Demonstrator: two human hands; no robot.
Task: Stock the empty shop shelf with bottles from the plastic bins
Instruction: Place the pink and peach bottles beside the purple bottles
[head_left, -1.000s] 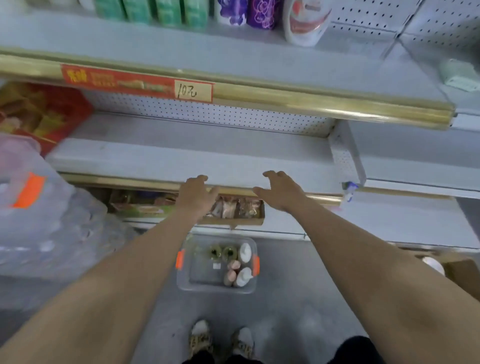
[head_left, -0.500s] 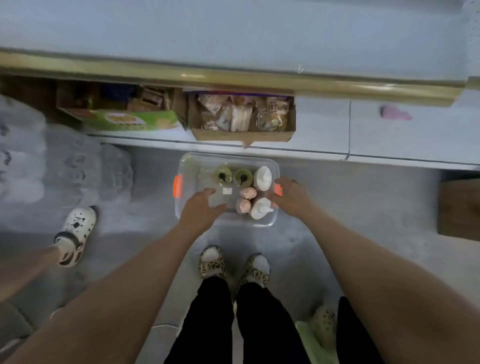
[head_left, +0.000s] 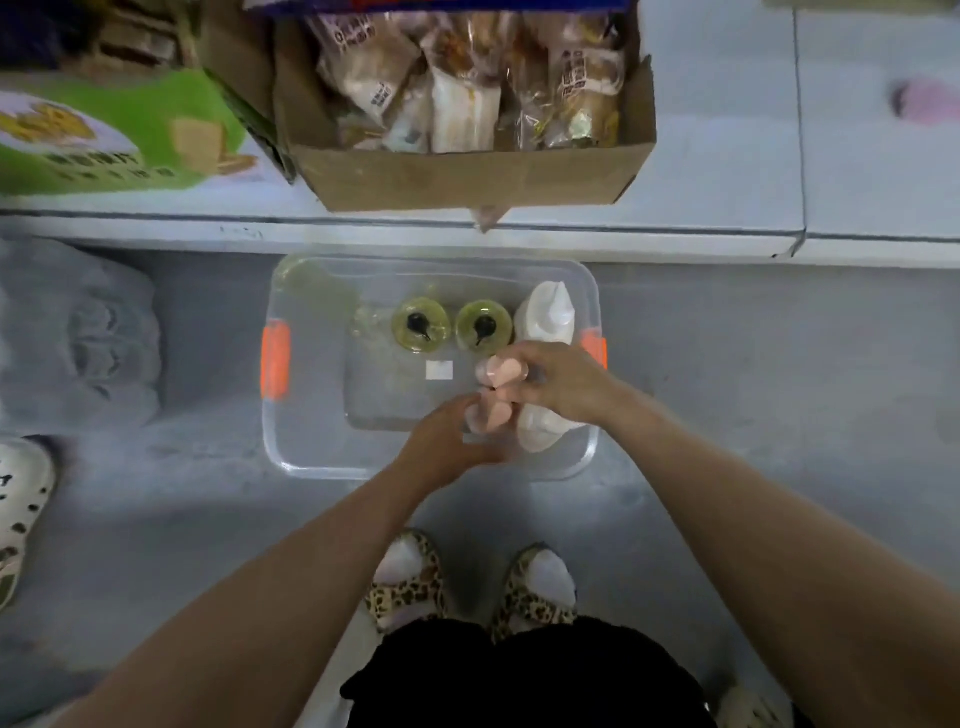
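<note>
As both arms reach into the clear bin (head_left: 291, 447) on the floor, the right hand (head_left: 566, 384) clamps on the far pink bottle (head_left: 501, 370) & the left hand (head_left: 447, 441) curls round the near pink bottle (head_left: 491, 415), one per hand, prob. to halve the trips. Both are small, rounded, peach-pink, upright beside white bottles (head_left: 548, 317); two green pump bottles (head_left: 421, 325) stand behind.

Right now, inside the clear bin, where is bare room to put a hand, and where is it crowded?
Bare: left half of the bin, between the orange latch and the green bottles. Crowded: the right half, with white bottles, and the left hand and right hand gripping pink bottles.
</note>
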